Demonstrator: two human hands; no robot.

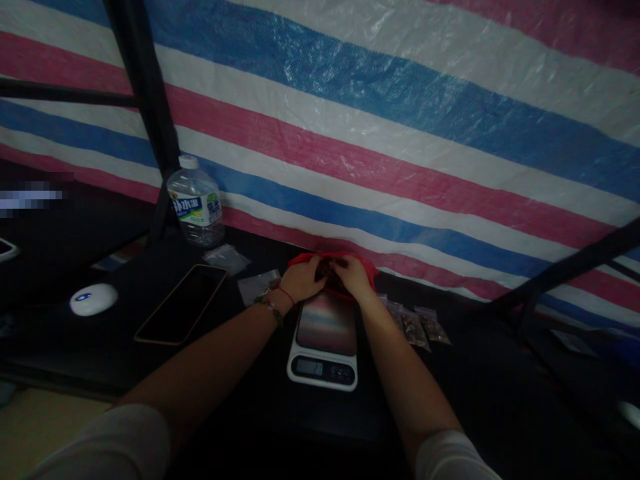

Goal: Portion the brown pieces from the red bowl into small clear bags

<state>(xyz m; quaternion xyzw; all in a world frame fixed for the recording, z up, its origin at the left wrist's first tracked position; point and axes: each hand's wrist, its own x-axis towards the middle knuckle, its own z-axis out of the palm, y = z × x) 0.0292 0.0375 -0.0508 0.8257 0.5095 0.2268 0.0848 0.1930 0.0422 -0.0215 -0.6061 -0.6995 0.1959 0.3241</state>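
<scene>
the red bag (371, 269) lies open around the left hand (302, 279) and right hand (355, 277), whose grip i cannot tell.

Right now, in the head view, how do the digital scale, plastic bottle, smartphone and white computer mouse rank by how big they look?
1. Digital scale, though its far end is hidden.
2. Plastic bottle and smartphone: too alike to rank.
3. White computer mouse.

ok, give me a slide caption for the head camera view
Left hand and right hand at a red bag beyond a scale, filled packets at right.
</scene>
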